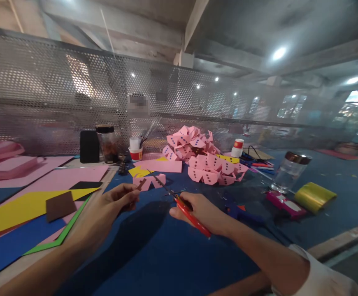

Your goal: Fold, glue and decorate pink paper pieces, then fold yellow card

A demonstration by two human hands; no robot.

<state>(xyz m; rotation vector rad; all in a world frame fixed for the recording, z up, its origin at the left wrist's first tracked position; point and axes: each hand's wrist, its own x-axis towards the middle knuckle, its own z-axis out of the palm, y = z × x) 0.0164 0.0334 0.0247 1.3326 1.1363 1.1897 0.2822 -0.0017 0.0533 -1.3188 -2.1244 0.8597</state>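
Between the fingertips of my left hand (119,201) is a small strip of brown paper (141,183). My right hand (200,209) grips red-handled scissors (187,211), whose blades point up and to the left with their tips parted. The blades are near the brown strip but apart from it. Just beyond them, a pink cut-out piece (157,180) with a notched lower edge lies on the blue table (166,255). Behind it is a heap of folded pink paper pieces (194,142) with dark dots.
Coloured sheets (12,213) and a brown square (61,206) lie at left. Along the back are a dark jar (107,144), a cup of tools (135,153) and a perforated metal screen (105,90). At right stand a clear bottle (291,172), a yellow roll (314,197) and a blue glue gun (243,213).
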